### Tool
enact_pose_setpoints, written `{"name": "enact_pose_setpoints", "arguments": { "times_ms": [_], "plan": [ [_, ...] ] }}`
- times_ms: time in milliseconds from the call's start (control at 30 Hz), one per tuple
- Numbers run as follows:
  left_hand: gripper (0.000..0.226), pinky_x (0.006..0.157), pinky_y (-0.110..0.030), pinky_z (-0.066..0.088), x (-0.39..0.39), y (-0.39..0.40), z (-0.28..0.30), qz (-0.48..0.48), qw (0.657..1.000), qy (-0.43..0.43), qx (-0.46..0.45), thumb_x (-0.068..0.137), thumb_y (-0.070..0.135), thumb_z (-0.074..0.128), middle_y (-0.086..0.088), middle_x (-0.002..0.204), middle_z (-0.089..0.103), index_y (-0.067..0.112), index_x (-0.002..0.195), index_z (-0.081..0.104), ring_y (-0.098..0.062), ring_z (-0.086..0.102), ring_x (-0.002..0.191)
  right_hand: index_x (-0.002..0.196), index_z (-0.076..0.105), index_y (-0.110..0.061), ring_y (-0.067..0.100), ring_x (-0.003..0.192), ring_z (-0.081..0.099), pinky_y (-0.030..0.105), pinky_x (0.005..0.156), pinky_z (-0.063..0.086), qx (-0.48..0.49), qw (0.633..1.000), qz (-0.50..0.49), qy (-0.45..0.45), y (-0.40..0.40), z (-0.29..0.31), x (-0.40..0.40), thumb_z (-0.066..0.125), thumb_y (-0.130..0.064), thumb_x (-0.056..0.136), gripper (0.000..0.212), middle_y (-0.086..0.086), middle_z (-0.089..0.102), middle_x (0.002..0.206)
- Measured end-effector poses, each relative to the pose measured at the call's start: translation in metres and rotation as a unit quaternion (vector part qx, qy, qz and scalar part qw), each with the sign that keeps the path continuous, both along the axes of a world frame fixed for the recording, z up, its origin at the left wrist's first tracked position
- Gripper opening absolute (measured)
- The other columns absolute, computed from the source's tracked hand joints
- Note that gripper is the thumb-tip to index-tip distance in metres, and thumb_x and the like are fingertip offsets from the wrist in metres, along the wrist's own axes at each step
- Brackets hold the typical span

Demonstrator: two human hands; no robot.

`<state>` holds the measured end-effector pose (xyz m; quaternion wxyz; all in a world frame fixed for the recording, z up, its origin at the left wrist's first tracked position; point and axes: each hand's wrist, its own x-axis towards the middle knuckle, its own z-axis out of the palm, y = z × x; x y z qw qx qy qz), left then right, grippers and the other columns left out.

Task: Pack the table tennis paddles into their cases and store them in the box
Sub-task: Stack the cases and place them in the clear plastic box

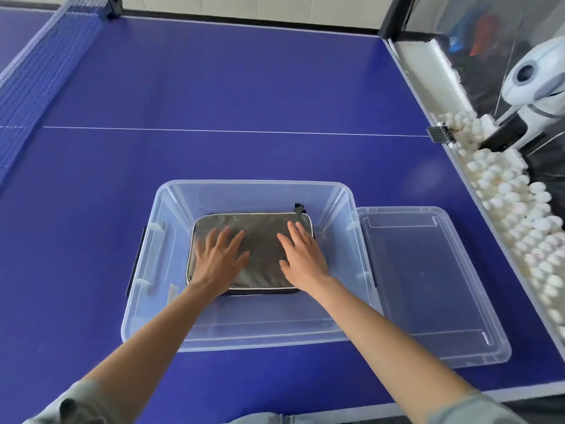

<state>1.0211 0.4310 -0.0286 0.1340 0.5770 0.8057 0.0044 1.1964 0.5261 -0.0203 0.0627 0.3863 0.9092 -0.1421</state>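
A grey zipped paddle case (pixel 260 237) with pale piping lies flat inside the clear plastic box (pixel 244 339) on the blue table. My left hand (pixel 218 258) rests flat on the case's left half with its fingers spread. On the right half, my right hand (pixel 302 255) lies flat in the same way. A black loop (pixel 299 208) sticks out at the case's far right corner. No paddle shows; whatever the case holds is hidden.
The box's clear lid (pixel 434 286) lies on the table just right of the box. A trough of several white balls (pixel 519 215) and a white ball machine (pixel 538 78) line the table's right edge. The net (pixel 39 78) runs along the far left.
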Motion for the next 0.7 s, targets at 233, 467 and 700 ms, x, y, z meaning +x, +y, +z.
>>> {"name": "enact_pose_setpoints", "arguments": {
  "times_ms": [233,467,700],
  "plan": [
    [0.036,0.108,-0.039,0.027,0.076,0.065,0.076,-0.103,0.975,-0.015,0.198,0.096,0.03,0.048,-0.005,0.141,0.049,0.024,0.131,0.055,-0.027,0.04,0.132,0.136,0.047,-0.012,0.029,0.142,0.024,0.041,0.117,0.019,0.119,0.98,-0.037,0.157,0.029,0.07,0.059,0.048,-0.038,0.093,0.05,0.014,0.032,0.151],
    [0.049,0.117,-0.04,0.013,0.213,0.142,0.09,-0.128,0.973,0.03,0.187,0.099,0.043,0.032,-0.005,0.153,0.031,0.029,0.145,0.032,-0.025,0.02,0.144,0.147,0.029,-0.022,0.025,0.147,0.011,0.04,0.12,0.007,0.132,0.985,-0.075,0.084,0.101,0.074,0.188,0.035,-0.049,0.096,0.058,0.008,0.018,0.158],
    [0.05,0.107,-0.035,0.027,0.324,0.16,0.021,-0.061,0.993,-0.029,0.099,0.097,0.039,0.039,-0.002,0.15,0.034,0.029,0.145,0.031,-0.021,0.03,0.138,0.149,0.022,-0.024,0.027,0.147,0.008,0.041,0.12,0.009,0.065,0.992,-0.103,0.029,0.142,0.029,0.314,0.036,-0.046,0.097,0.059,0.009,0.014,0.159]
  ]
}}
